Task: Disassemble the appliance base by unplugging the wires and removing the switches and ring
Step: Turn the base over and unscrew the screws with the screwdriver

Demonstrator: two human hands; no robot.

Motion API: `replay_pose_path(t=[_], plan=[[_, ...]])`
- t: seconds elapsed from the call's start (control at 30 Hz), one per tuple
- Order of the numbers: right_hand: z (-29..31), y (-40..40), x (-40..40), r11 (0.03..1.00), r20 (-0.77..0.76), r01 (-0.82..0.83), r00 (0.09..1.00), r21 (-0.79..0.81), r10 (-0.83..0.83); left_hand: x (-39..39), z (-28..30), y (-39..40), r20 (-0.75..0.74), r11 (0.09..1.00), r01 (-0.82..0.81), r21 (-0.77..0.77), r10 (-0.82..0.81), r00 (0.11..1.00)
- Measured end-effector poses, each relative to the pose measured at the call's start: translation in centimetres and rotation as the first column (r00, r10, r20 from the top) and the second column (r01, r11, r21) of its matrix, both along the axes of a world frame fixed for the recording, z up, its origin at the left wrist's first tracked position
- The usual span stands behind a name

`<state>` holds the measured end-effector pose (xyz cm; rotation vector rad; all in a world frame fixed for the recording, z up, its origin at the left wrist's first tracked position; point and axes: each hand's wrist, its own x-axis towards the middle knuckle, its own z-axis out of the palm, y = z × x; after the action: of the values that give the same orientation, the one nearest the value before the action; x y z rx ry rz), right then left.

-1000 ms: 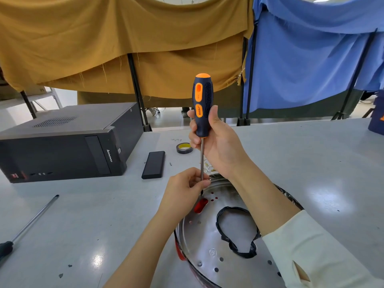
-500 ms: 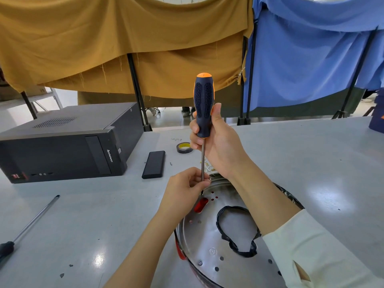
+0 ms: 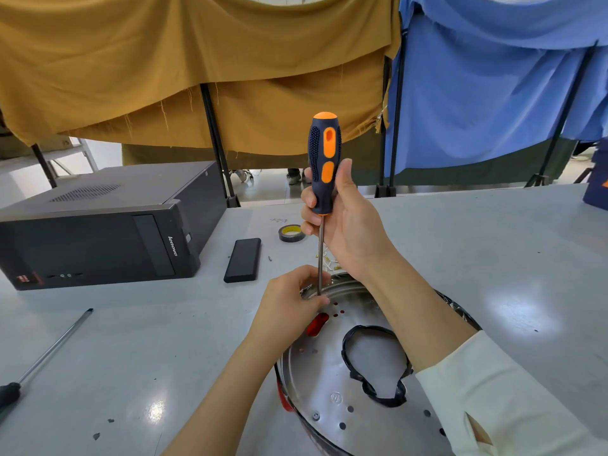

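The round metal appliance base (image 3: 329,383) lies on the table in front of me, with a black ring (image 3: 375,363) around a hole in its plate and a red part (image 3: 317,324) near its far rim. My right hand (image 3: 345,222) grips the orange and dark blue screwdriver (image 3: 324,159) upright, its shaft running down to the base's far rim. My left hand (image 3: 292,304) pinches the lower shaft at the rim; the tip is hidden behind its fingers. Some white wires (image 3: 329,263) show just behind the base.
A dark desktop computer case (image 3: 98,225) lies at the left. A black flat box (image 3: 242,260) and a roll of tape (image 3: 291,232) sit beyond the base. A second screwdriver (image 3: 46,357) lies at the left edge. Small screws and bits dot the table.
The screwdriver handle has turned in my right hand, so its orange inlays face me again. Both hands stay in the same place.
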<state>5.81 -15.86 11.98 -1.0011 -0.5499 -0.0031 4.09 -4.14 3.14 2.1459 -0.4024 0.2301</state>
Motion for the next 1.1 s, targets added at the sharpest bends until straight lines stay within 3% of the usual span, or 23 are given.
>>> replay_pose_path(t=[0.23, 0.53, 0.8, 1.1], plan=[[-0.33, -0.01, 0.17, 0.993, -0.011, 0.12, 0.993, 0.011, -0.119, 0.57, -0.24, 0.17, -0.071, 0.997, 0.071, -0.013, -0.071, 0.995], [-0.19, -0.15, 0.0, 0.994, -0.037, 0.108, 0.994, 0.015, -0.107, 0.56, 0.13, 0.22, -0.148, 0.986, 0.161, 0.05, -0.152, 0.977], [-0.12, -0.13, 0.15, 0.999, -0.075, 0.039, 0.996, 0.002, -0.038, 0.56, 0.11, 0.21, -0.155, 0.983, 0.172, 0.071, -0.16, 0.975], [-0.21, -0.07, 0.12, 0.997, -0.045, 0.075, 0.996, -0.022, -0.076, 0.77, -0.07, 0.33, -0.147, 0.984, 0.166, 0.058, -0.156, 0.977]])
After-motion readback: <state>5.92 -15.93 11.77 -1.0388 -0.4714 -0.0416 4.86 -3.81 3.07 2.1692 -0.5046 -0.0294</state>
